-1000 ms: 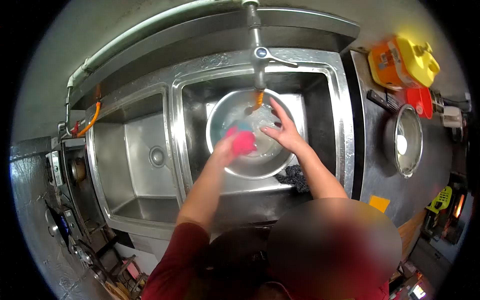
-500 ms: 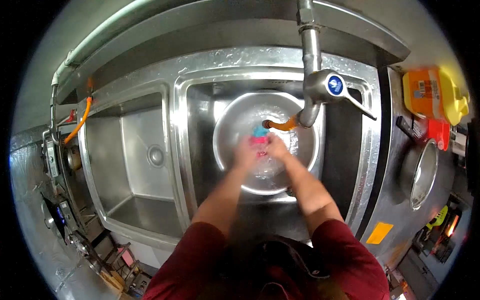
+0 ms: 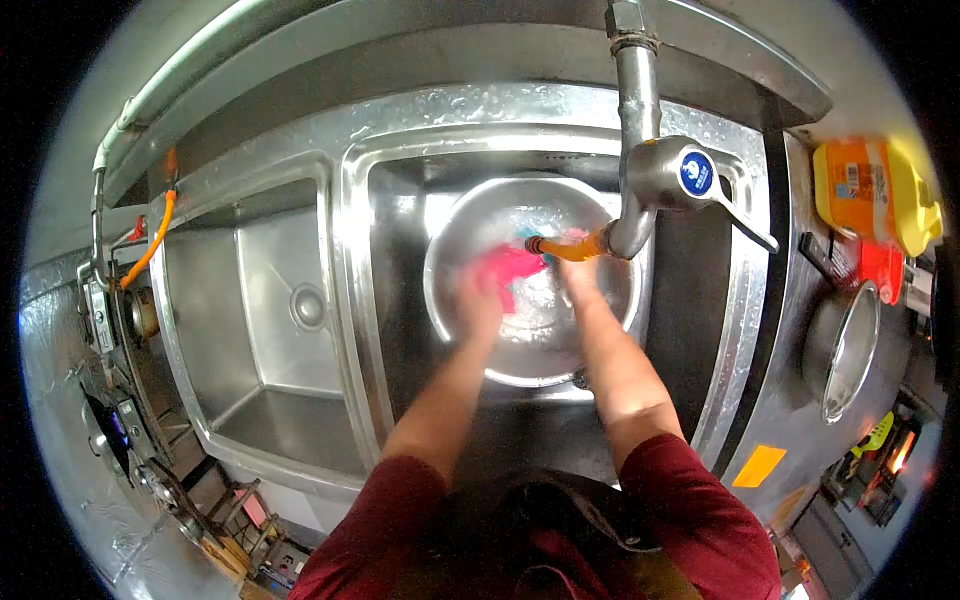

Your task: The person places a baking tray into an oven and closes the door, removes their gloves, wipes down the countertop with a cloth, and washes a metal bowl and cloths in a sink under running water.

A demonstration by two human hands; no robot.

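Note:
A round metal basin (image 3: pixel 432 285) stands in the right-hand sink, with water running into it. My left hand (image 3: pixel 480 295), smeared by motion, is closed on a bright pink cloth (image 3: pixel 512 265) that spreads towards the basin's middle. My right hand (image 3: pixel 578 275) is in the basin's right half, under the orange hose (image 3: pixel 570 247); its fingers are partly hidden and blurred. A bit of teal shows behind the hose end, and some pink appears by my right fingers. Whether these belong to the same cloth I cannot make out.
The metal tap (image 3: pixel 640 180) with its lever reaches over the basin from behind. To the left is a second sink (image 3: pixel 290 250) with a drain. On the right counter stand a yellow jug (image 3: pixel 915 200), a red object (image 3: pixel 882 268) and a metal bowl (image 3: pixel 845 350).
My hands have moved apart, the right one up and to the right under the hose. The pink cloth now spreads wider, and less teal is visible.

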